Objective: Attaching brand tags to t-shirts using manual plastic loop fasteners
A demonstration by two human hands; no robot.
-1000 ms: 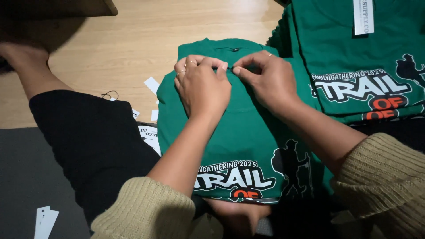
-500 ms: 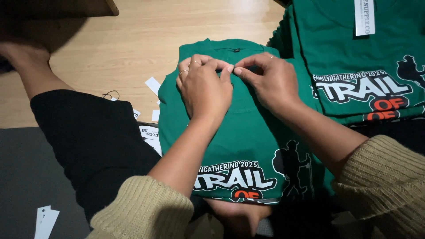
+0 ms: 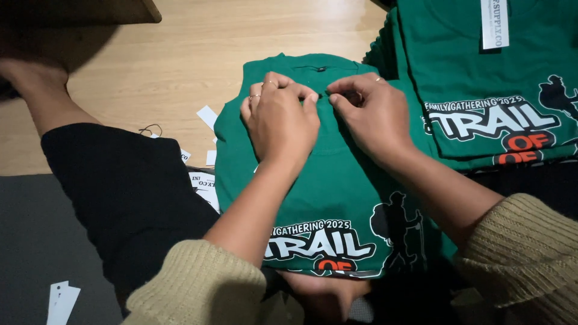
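Observation:
A folded green t-shirt with a white and orange print lies across my lap. Both hands work just below its collar. My left hand and my right hand meet fingertip to fingertip, pinching a small dark string against the cloth. Each hand wears a ring. Knit beige sleeves cover both forearms. What the string is fastened to is hidden by my fingers.
A stack of the same green t-shirts lies to the right, with a white paper tag on top. Loose white tags and a black string loop lie on the wooden floor. My black-clad leg stretches left over a dark mat.
The fingertips of both hands have drawn slightly closer together on the string. The t-shirt has not moved.

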